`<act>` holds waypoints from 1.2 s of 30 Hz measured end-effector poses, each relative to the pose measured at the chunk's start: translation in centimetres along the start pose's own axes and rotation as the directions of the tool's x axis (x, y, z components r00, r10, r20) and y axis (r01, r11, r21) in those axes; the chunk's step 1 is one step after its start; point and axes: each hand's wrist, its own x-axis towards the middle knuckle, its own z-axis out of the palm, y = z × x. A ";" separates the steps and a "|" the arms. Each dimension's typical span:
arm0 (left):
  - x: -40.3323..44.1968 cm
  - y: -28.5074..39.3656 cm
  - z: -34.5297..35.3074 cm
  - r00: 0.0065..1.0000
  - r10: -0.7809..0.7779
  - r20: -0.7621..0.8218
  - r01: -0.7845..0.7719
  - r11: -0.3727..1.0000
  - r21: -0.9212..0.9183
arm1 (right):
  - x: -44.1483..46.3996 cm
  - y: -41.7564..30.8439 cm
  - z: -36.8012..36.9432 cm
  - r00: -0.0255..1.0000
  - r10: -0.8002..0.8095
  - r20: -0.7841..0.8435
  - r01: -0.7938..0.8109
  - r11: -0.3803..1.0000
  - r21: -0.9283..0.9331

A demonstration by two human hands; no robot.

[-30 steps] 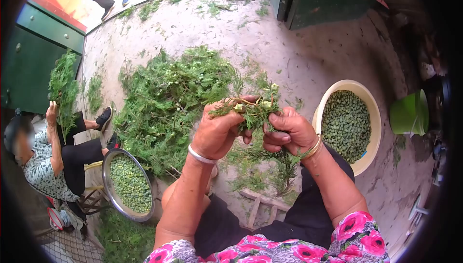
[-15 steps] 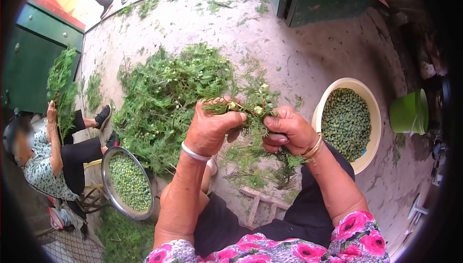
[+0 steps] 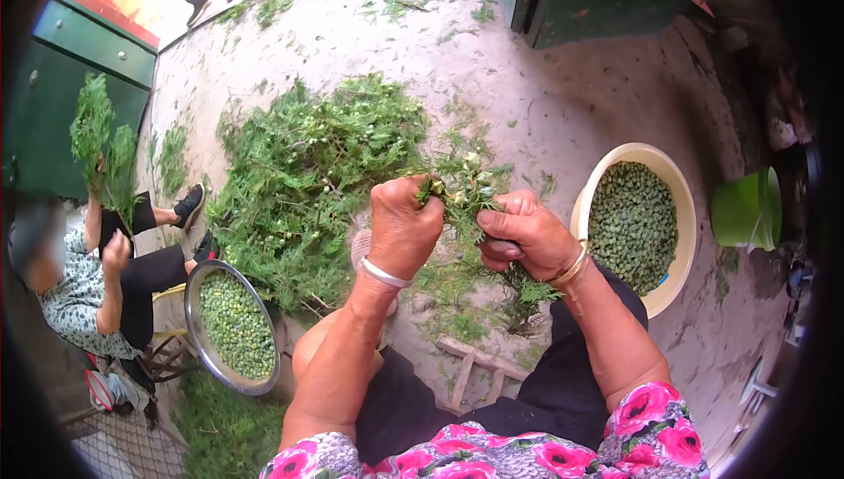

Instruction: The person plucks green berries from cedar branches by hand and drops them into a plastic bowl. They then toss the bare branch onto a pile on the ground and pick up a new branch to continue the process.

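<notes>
Silver bangle [image 3: 385, 275] at its wrist, L hand [image 3: 404, 226] curls into a near-fist, gripping one end of a conifer sprig [image 3: 462, 202]. R hand [image 3: 527, 237], w/ gold-toned bangle [image 3: 578, 266], pinches the sprig's other side btwn thumb & bent fingers; can't tell if a cone is in that pinch too. Sprig's long axis looks roughly crosswise, L hand to R. Most of its pale cones [image 3: 472, 161] sit just beyond the R thumb, so R hand is nearer. Cream plastic tub [image 3: 685, 242], full of sm. green cones [image 3: 630, 224], stands R of the R hand. Opp. side: heap of cut conifer branches [image 3: 308, 171] past L hand, then steel basin [image 3: 251, 386] w/ more green cones. Farther L, seated co-worker [image 3: 75, 308] holds up leafy sprays [image 3: 121, 176]. Lime-green bucket [image 3: 743, 211] is far R.
</notes>
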 end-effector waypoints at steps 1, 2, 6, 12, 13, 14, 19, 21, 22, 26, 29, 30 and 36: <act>0.0 -0.1 0.3 0.999 0.039 -0.023 -0.037 0.997 0.061 | 0.1 0.1 -0.1 1.000 0.000 0.002 0.000 1.000 -0.002; 0.1 -0.5 0.0 0.997 0.073 0.026 -0.077 0.983 0.168 | 0.1 0.1 -0.2 1.000 -0.002 0.031 0.002 1.000 0.005; 1.6 -2.5 -2.4 0.945 -0.301 -0.127 0.273 0.941 -0.198 | -1.2 -1.3 0.4 0.996 -0.038 0.079 0.031 0.995 0.097; 1.9 -3.8 -5.4 0.826 -0.196 0.529 0.431 -0.387 -0.815 | -0.4 -1.0 -0.4 0.994 -0.107 -0.027 0.110 0.986 0.124; 1.6 -3.8 -5.1 0.826 -0.199 0.527 0.427 -0.388 -0.817 | -0.4 -1.0 -0.5 0.990 -0.124 -0.064 0.132 0.982 0.132; 1.9 -2.4 -5.1 0.814 -0.255 0.523 0.407 -0.393 -0.825 | -0.4 -1.3 -0.1 0.988 -0.118 -0.099 0.129 0.986 0.110; 1.2 -1.2 -5.2 0.844 -0.312 0.435 0.378 -0.229 -0.897 | 0.1 -0.5 -1.0 0.989 -0.126 -0.082 0.128 0.992 0.021; 1.0 0.5 -5.0 0.869 -0.350 0.349 0.397 0.074 -0.915 | 0.4 -0.4 -0.7 0.989 -0.120 -0.092 0.121 0.993 0.007; 0.9 1.3 -4.7 0.863 -0.385 0.327 0.436 0.239 -0.868 | 0.6 -0.3 -0.5 0.987 -0.114 -0.116 0.111 0.993 -0.033; 0.5 2.3 -2.5 0.821 -0.546 0.167 0.533 0.627 -0.568 | 0.9 0.7 -0.5 0.991 -0.100 -0.084 0.083 0.977 -0.194; 0.6 2.3 -2.4 0.757 -0.602 0.255 0.624 0.547 -0.558 | 1.0 0.6 0.0 0.998 -0.053 -0.043 0.039 0.961 -0.275; 0.7 2.3 -2.5 0.736 -0.596 0.321 0.656 0.509 -0.558 | 1.0 0.7 -0.1 0.998 -0.052 -0.045 0.038 0.961 -0.274; 0.6 1.0 -3.5 0.730 -0.485 0.482 0.666 0.348 -0.660 | 0.7 0.2 -0.1 0.999 -0.032 -0.031 0.030 0.997 -0.067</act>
